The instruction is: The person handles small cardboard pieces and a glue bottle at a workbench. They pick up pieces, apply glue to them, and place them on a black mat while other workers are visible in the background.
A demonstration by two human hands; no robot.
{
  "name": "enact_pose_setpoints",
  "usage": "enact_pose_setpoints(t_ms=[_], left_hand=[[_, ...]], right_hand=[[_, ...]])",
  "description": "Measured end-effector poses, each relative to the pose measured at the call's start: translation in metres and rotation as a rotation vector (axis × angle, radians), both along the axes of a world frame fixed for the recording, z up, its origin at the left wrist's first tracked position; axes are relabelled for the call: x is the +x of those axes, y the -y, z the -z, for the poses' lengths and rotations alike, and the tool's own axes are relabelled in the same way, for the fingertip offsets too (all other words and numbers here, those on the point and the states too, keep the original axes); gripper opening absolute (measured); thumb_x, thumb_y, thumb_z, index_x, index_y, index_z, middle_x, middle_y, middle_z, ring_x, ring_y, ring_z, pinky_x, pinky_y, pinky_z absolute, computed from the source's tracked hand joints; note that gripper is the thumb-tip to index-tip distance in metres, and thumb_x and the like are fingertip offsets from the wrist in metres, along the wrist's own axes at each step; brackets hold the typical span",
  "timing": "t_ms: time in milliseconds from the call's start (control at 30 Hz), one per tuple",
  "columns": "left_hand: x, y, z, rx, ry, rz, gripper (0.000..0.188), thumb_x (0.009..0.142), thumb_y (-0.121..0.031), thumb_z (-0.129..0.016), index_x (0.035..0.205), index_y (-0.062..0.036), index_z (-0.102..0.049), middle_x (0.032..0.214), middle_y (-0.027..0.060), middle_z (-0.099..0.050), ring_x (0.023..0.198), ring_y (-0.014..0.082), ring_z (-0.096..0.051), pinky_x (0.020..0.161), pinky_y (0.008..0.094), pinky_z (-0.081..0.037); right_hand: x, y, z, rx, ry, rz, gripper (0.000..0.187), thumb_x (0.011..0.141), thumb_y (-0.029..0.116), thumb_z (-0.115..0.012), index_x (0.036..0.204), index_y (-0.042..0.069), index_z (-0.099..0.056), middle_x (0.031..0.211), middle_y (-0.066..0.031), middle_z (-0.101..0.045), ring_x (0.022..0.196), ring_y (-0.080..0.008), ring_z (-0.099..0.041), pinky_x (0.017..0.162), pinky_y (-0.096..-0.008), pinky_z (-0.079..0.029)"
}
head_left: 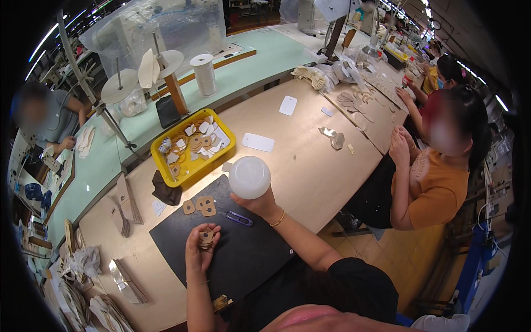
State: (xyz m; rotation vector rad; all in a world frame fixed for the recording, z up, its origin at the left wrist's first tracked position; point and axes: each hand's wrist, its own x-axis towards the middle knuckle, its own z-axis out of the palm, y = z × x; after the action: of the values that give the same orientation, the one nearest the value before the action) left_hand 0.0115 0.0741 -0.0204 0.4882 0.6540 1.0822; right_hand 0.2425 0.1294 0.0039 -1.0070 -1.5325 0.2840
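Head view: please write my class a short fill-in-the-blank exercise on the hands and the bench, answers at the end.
1. The round white container is held in the ____ (which hand?).
2. The stack of tan pieces is held in the ____ (which hand?).
3. The plastic tray of small pieces is ____ in colour.
4. The sheet under the purple-blue tool is ____ in colour.

Missing words: right hand; left hand; yellow; black.

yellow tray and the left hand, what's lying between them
In the head view, flat tan pieces lie between the yellow tray and the left hand.
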Motion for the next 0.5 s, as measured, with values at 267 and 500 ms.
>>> enact_pose_setpoints(t_ms=[267, 500], left_hand=[[-0.0007, 0.0011, 0.0003, 0.01, 0.009, 0.004, 0.033, 0.092, -0.03, -0.055, 0.107, -0.0016, -0.059, 0.109, 0.0158, -0.059, 0.103, 0.0294, -0.06, 0.087, 0.0364, -0.053], [-0.0042, 0.0063, 0.0001, -0.003, 0.019, 0.029, 0.032, 0.091, -0.028, -0.054, 0.109, -0.0007, -0.057, 0.109, 0.0162, -0.059, 0.104, 0.0296, -0.06, 0.088, 0.0364, -0.053]], right_hand=[[-0.0009, 0.0008, -0.0008, -0.009, -0.024, -0.025, 0.032, 0.071, 0.016, -0.076, 0.097, 0.003, -0.065, 0.092, -0.0105, -0.069, 0.084, -0.0226, -0.068, 0.073, -0.0314, -0.055], [-0.0039, 0.0061, 0.0012, -0.028, -0.038, -0.01, 0.032, 0.071, 0.018, -0.077, 0.096, 0.003, -0.065, 0.091, -0.0104, -0.069, 0.083, -0.0225, -0.069, 0.072, -0.0316, -0.055]])
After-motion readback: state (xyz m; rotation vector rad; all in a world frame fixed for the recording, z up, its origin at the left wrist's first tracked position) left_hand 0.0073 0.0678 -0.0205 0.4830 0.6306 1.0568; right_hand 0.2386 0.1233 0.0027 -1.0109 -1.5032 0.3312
